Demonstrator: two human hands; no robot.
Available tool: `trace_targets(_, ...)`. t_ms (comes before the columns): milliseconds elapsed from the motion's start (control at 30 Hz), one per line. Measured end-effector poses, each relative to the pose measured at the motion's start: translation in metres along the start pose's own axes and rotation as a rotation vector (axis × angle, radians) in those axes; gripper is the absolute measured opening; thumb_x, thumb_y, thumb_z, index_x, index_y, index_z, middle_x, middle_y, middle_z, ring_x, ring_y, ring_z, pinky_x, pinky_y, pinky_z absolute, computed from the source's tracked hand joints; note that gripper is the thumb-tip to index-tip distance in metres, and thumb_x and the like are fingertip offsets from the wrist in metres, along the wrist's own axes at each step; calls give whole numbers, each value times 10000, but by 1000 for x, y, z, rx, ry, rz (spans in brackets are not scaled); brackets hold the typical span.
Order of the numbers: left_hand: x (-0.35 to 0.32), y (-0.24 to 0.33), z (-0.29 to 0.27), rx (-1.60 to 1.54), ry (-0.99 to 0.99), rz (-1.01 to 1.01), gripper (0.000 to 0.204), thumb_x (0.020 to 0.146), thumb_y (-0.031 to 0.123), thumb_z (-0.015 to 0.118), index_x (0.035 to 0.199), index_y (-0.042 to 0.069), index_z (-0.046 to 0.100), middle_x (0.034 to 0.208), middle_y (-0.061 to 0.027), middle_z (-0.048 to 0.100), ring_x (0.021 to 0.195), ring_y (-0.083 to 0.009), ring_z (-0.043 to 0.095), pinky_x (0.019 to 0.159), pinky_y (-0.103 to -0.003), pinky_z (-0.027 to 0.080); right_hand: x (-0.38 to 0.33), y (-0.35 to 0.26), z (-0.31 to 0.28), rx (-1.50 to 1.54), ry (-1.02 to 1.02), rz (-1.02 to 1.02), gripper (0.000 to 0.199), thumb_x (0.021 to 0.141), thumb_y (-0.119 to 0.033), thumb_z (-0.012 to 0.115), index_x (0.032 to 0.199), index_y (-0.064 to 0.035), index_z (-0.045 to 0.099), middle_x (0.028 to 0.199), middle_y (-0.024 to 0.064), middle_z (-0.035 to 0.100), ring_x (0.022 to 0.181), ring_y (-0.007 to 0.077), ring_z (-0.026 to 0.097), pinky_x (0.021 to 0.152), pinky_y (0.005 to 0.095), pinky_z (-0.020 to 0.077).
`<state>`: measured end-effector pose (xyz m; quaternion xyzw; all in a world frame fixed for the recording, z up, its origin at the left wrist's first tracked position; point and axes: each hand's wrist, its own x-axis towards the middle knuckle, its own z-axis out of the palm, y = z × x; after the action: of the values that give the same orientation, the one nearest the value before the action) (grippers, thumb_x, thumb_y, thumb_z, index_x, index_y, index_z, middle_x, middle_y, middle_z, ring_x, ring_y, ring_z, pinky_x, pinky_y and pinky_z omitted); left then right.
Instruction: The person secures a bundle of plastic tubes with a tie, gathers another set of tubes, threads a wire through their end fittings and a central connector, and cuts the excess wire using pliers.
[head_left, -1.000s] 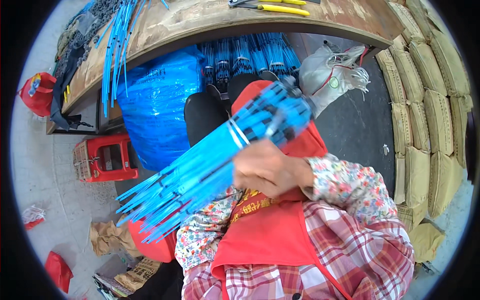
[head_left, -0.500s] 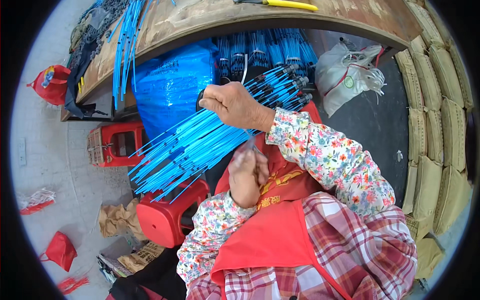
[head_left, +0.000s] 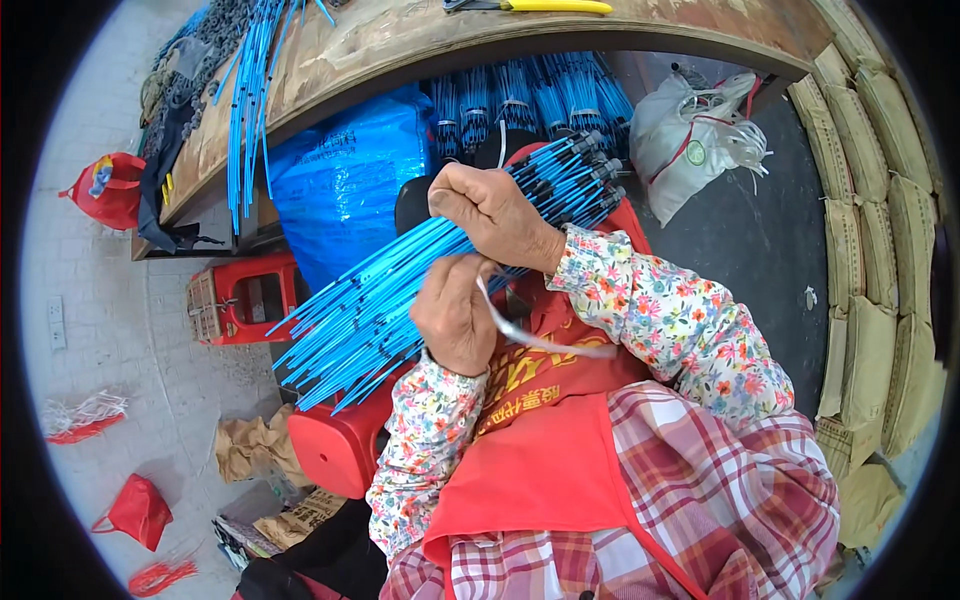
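A thick bundle of thin blue rods (head_left: 365,305) with black fittings lies slantwise across my lap, its fittings toward the upper right. My right hand (head_left: 497,218) is closed in a fist on top of the bundle; what its fingers hold is hidden. Just below it, my left hand (head_left: 455,312) pinches a white tie strip (head_left: 535,340) against the bundle's near side. The strip's loose tail curves to the right over my red apron (head_left: 540,460).
Ahead stands a wooden bench (head_left: 400,35) with yellow-handled pliers (head_left: 555,6) and more blue rods (head_left: 250,110). Under it are a blue sack (head_left: 350,180), tied rod bundles (head_left: 515,95) and a white bag (head_left: 690,140). Red stools (head_left: 330,455) stand left; brown packages (head_left: 870,330) are stacked right.
My left hand has moved up and left, from the apron to the bundle. The right hand has shifted slightly right and down. The white strip's tail now swings out to the right.
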<state>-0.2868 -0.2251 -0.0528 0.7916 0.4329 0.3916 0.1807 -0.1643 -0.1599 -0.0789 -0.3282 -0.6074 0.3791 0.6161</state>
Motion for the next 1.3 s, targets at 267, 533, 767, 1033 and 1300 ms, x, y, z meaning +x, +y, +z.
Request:
trace_targets(267,18,-35,19,237,30,-19,69,789,71,566,844,36,588,851,-144,572,807,-334,560,695,-418,443,-29,-25,-13,80,13,138,195,926,-150,535,796,-5,543,657,60,541,625,109,563,531,281,427)
trace_targets(533,9,-57,40,369,-19,9,182,699,115,667,693,67,491,728,-95,479,693,-287,513,588,-401,380,-51,-70,9,-36,-228,-129,144,839,-143,636,773,-54,545,690,86,542,622,298,549,535,365,411)
trace_targets(767,17,-41,40,306,41,50,97,708,34,626,737,59,538,730,-95,484,708,-296,517,609,-379,400,-77,-92,20,87,-304,38,236,808,-125,632,695,-68,433,592,101,451,547,331,491,494,423,351)
trace_targets(1033,55,-58,41,264,-129,-36,60,785,81,570,752,32,564,754,-153,552,747,-343,561,638,-438,435,-115,-70,6,545,15,462,184,990,-173,449,899,-34,527,788,25,534,714,99,499,686,232,417)
trace_targets(1300,84,-77,42,231,-287,-239,224,845,191,547,740,26,656,751,-213,638,736,-394,612,706,-484,471,-126,-52,3,1136,357,540,156,964,-204,509,875,-77,528,763,32,528,738,175,515,794,365,444)
